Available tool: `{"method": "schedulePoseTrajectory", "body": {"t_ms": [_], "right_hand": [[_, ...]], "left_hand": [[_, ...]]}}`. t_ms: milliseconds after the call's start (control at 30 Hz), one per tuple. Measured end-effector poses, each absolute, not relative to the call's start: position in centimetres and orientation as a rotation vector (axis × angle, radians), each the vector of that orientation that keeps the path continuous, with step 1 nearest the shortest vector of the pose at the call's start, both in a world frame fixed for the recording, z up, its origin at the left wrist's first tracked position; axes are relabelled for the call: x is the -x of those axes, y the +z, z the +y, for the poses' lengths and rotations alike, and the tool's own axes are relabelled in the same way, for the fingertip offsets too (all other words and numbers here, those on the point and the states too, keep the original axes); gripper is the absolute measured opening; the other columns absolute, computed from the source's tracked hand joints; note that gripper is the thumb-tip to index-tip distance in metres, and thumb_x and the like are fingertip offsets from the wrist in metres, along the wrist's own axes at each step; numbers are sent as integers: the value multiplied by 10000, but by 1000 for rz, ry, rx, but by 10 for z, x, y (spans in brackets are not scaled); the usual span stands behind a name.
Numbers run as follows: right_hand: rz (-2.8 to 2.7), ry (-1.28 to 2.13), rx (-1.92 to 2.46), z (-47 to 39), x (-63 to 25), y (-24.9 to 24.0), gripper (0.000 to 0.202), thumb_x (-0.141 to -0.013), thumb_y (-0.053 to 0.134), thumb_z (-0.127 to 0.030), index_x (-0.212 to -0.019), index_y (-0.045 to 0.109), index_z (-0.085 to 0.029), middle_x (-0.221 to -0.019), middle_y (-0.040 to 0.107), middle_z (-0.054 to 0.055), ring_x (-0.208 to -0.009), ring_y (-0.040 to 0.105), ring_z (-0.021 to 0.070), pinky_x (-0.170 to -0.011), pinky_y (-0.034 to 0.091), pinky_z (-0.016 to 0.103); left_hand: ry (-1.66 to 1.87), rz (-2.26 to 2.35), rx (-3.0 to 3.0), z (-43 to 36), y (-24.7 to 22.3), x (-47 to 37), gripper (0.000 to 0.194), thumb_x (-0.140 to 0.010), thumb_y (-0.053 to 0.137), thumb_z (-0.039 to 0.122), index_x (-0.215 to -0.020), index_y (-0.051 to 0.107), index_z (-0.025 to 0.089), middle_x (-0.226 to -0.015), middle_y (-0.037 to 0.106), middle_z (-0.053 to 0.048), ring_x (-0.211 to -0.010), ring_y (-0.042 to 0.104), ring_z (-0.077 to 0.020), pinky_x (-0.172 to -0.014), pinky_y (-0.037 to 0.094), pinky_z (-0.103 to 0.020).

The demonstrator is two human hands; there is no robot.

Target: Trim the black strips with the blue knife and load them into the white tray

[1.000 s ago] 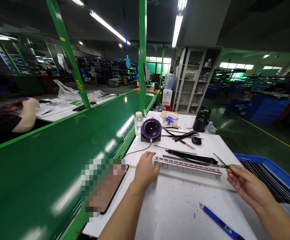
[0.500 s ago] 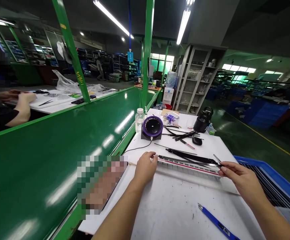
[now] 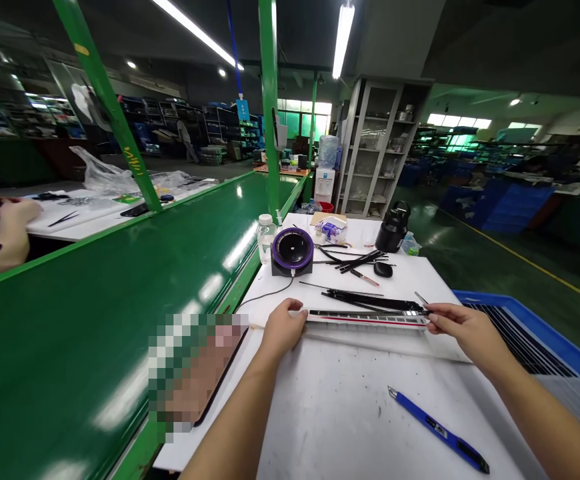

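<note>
A long white slotted strip with a red line point(image 3: 365, 321) spans the space between my hands. My left hand point(image 3: 285, 327) pinches its left end. At the right end, my right hand point(image 3: 457, 325) has its fingers closed on the strip, and a thin metal tool point(image 3: 421, 299) sticks up from those fingers. A dark thin strip lies along the top of the white one. Just behind are loose black strips point(image 3: 370, 300). A blue utility knife point(image 3: 437, 428) lies on the white table point(image 3: 340, 413) in front.
A purple-rimmed round device point(image 3: 293, 248), a clear bottle point(image 3: 265, 237), a black flask point(image 3: 393, 228) and a black mouse-like object point(image 3: 383, 269) stand behind. Right of the table is a blue crate point(image 3: 545, 333); left, a green conveyor point(image 3: 120, 307). A co-worker's hands point(image 3: 15, 210) are far left.
The camera view has shifted, so most things appear further left. The white strip now looks more level, with my hands still at its two ends.
</note>
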State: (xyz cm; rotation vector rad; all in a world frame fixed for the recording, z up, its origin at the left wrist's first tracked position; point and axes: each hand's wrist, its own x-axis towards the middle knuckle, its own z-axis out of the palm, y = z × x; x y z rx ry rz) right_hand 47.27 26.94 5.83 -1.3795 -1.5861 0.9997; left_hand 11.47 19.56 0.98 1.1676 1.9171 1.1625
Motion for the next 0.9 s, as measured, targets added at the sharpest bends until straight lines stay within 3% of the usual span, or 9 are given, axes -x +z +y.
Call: {"method": "schedulePoseTrajectory", "body": {"t_ms": [200,367,533,700,900], "right_hand": [[-1587,995,1396,268,-472,63,464,-615,790,-495,-950,760,-174,-728,721,69,-691,689,255,-719,567,366],[-1620,1021,1357,273,-475,61,448,-597,796,-502,-909,762,-183,-725,721,75,-657,676,252,-658,553,352],[-1709,1070,1273,279,-473,51,387,-692,711,-488,-916,747,-174,-645,690,46,-623,646,230,-656,530,354],[-1724,1027,1313,287,-470,26,402,-726,647,-462,-975,731,-157,-619,667,30,-588,614,218,-617,510,349],[-1754,799,1398,284,-467,7,384,-763,600,-499,-987,744,-223,-811,708,52,-709,629,247,-662,488,367]], "left_hand": [[1179,1893,-1145,196,12,-117,256,-843,582,443,-935,577,204,-1092,670,-66,-585,657,-126,-570,499,-242],[1217,1969,-1181,195,11,-117,239,-789,651,412,-882,588,200,-983,690,-70,-652,654,-158,-623,499,-270],[1261,1980,-1231,192,17,-118,237,-760,656,415,-828,577,203,-858,684,-57,-740,661,-206,-642,502,-299],[1258,1958,-1233,193,15,-117,260,-751,631,435,-833,562,199,-861,675,-58,-725,658,-209,-616,501,-305],[1289,1914,-1137,195,9,-118,350,-678,679,478,-842,566,189,-866,673,-55,-626,630,-176,-540,479,-275]]}}
